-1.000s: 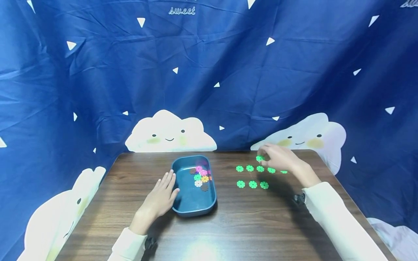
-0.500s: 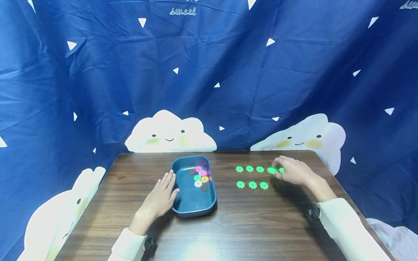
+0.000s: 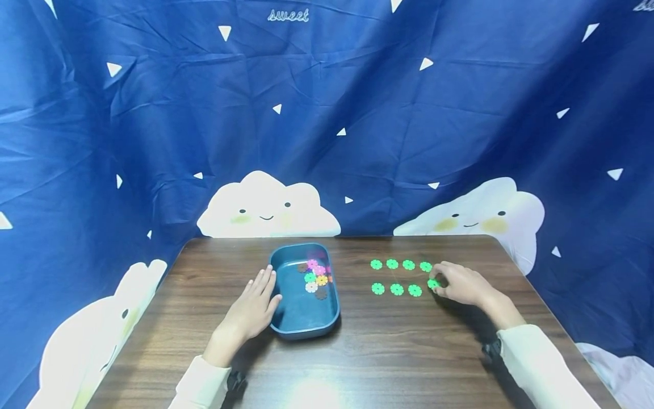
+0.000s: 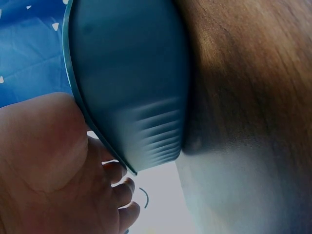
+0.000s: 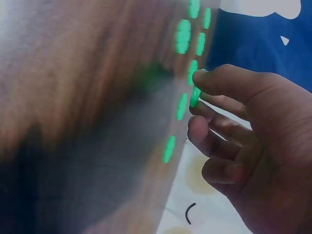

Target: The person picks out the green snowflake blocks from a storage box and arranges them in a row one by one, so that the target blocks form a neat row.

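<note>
My right hand (image 3: 462,284) pinches a flat green snowflake disc (image 5: 195,97) with notched edges between thumb and fingertips, low over the right end of the front row. In that front row lie three more green discs (image 3: 397,289). Behind them runs a row of several matching green discs (image 3: 409,264). My left hand (image 3: 249,311) rests at the left side of a dark teal plastic box (image 3: 305,334), its fingers extended along the rim. Seen from the left wrist, the palm is close beside the box wall (image 4: 126,73).
Inside the box, towards its right side, are loose discs: pink (image 3: 319,270), green (image 3: 310,278), orange (image 3: 321,280), white (image 3: 311,287) and brown (image 3: 321,293). The brown wooden table (image 3: 388,352) ends at a blue curtain (image 3: 357,113) printed with clouds.
My right hand has moved right along the back row, then towards me to the front row's right end. The disc at the back row's far right is gone from there. My left hand stays put.
</note>
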`<action>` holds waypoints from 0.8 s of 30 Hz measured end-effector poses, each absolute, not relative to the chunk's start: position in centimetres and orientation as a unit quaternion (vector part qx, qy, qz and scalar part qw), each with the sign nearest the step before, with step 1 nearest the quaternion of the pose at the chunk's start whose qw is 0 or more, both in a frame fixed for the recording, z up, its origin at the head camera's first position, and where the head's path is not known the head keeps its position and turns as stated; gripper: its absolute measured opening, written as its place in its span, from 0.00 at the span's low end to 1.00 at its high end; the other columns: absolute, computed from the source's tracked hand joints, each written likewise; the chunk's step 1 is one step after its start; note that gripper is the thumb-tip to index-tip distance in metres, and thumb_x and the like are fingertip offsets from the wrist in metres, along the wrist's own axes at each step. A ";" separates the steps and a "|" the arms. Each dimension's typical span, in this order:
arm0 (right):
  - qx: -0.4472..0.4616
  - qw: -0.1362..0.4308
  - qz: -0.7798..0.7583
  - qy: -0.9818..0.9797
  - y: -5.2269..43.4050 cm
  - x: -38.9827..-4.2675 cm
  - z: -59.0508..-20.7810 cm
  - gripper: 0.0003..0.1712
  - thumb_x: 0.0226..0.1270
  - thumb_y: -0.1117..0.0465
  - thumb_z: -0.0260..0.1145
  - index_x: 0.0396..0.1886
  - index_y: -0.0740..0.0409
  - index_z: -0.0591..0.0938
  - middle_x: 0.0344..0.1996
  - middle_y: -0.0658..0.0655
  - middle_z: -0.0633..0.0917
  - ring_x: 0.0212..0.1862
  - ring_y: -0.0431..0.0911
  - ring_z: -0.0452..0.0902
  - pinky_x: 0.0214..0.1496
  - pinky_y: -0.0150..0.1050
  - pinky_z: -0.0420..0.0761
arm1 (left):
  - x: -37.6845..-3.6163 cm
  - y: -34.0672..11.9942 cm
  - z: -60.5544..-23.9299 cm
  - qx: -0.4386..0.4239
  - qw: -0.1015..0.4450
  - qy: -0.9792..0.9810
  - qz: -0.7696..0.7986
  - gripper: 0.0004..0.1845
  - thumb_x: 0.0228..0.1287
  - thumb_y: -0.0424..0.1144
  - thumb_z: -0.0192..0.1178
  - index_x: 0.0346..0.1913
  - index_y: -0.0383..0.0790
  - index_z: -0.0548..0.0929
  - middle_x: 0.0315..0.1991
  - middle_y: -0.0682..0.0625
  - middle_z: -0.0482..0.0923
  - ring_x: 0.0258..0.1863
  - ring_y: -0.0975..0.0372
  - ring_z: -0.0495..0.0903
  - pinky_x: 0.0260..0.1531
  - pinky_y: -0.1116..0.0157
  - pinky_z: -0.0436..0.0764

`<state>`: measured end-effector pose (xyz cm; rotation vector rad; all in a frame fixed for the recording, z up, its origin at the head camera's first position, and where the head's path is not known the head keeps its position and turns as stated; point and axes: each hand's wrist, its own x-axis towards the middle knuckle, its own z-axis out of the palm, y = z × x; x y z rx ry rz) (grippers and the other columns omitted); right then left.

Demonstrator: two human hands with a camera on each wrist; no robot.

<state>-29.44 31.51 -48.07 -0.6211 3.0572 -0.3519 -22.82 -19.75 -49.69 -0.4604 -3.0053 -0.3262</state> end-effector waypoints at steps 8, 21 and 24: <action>-0.197 0.016 -0.120 0.973 31.5 -29.4 -49.5 0.14 0.57 0.56 0.73 0.43 0.48 0.82 0.32 0.47 0.77 0.30 0.39 0.69 0.28 0.39 0.70 | -22.9 -19.8 -49.6 -0.150 0.033 -0.982 -0.106 0.35 0.78 0.53 0.40 0.77 0.34 0.52 0.79 0.41 0.45 0.79 0.49 0.46 0.76 0.47 0.54; -0.193 0.031 -0.125 0.973 31.5 -29.3 -49.9 0.13 0.59 0.56 0.72 0.43 0.49 0.81 0.34 0.48 0.77 0.32 0.40 0.71 0.29 0.40 0.71 | -22.8 -19.8 -49.6 -0.150 0.032 -0.982 -0.107 0.35 0.78 0.53 0.39 0.77 0.33 0.52 0.79 0.40 0.45 0.79 0.49 0.46 0.76 0.47 0.54; -0.195 0.031 -0.125 0.972 31.5 -29.3 -49.9 0.13 0.59 0.56 0.72 0.43 0.50 0.81 0.34 0.48 0.77 0.32 0.40 0.70 0.28 0.39 0.71 | -22.8 -19.8 -49.5 -0.151 0.033 -0.982 -0.108 0.35 0.78 0.53 0.40 0.77 0.33 0.52 0.79 0.40 0.45 0.79 0.49 0.46 0.76 0.47 0.55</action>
